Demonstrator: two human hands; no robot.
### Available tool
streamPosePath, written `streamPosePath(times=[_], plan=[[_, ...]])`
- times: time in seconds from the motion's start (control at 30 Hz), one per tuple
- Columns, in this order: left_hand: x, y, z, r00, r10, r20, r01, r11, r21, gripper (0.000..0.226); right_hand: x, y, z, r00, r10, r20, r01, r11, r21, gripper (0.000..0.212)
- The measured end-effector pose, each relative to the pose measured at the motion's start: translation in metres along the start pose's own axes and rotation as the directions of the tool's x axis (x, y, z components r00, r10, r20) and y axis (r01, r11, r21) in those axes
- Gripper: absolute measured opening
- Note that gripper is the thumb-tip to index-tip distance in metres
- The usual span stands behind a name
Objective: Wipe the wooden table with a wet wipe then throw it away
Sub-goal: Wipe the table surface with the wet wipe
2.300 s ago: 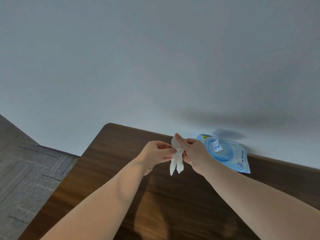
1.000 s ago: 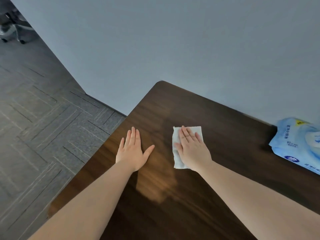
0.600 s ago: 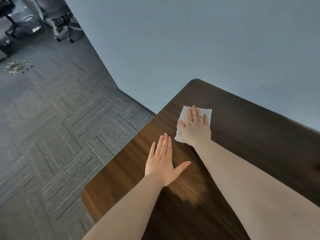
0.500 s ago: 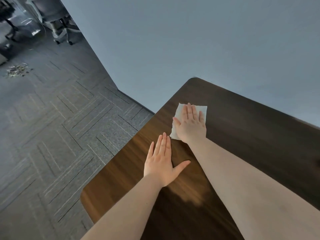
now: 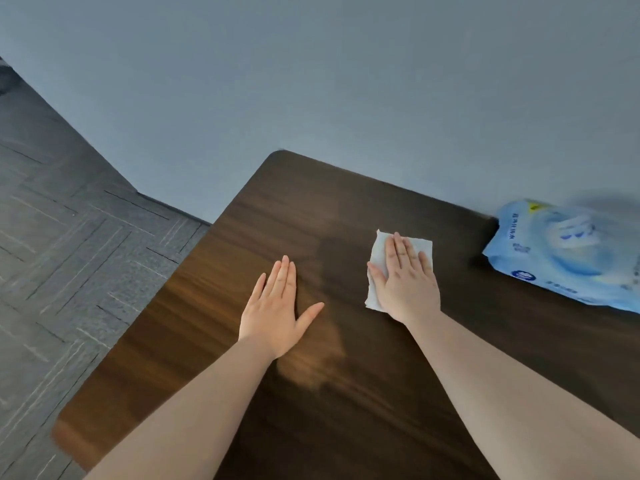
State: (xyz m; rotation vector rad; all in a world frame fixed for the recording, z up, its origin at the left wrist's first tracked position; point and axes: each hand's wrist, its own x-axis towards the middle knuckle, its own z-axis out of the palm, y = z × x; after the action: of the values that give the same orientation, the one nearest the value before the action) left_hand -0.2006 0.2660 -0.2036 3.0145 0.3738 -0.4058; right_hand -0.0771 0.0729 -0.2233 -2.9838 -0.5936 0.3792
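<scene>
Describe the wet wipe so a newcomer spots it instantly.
On the dark brown wooden table, look under the flat right hand. The white rectangular wet wipe lies pressed beneath it. Unlike the blue plastic wipes pack further right, it is plain white.

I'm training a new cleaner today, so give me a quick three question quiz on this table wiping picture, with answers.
1. True or false: the left hand presses the wipe.
2. Which lies nearer the blue pack: A, left hand; B, right hand?
3. Fill in: the left hand lies flat on the bare ____.

Key: 1 false, the right hand presses it. 2 B. 3 table.
</scene>
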Motion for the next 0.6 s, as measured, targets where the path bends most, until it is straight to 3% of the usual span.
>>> streamPosePath(times=[0.2, 0.3, 0.6], plan=[[0.015, 0.126, -0.002, 0.939, 0.331, 0.092, -0.331, 0.944, -0.023, 0.089, -0.076, 0.139, -0.008, 0.989, 0.149, -0.022, -0.15, 0.984, -0.093, 0.084], [0.012, 0.187, 0.0, 0.887, 0.452, 0.095, -0.454, 0.891, -0.002, 0.084, -0.106, 0.191, -0.01, 0.974, 0.228, 0.0, -0.227, 0.972, -0.06, 0.078], [-0.004, 0.349, 0.014, 0.767, 0.622, 0.161, -0.634, 0.772, 0.037, 0.082, -0.181, 0.32, -0.004, 0.914, 0.406, -0.009, -0.406, 0.914, 0.02, 0.07]])
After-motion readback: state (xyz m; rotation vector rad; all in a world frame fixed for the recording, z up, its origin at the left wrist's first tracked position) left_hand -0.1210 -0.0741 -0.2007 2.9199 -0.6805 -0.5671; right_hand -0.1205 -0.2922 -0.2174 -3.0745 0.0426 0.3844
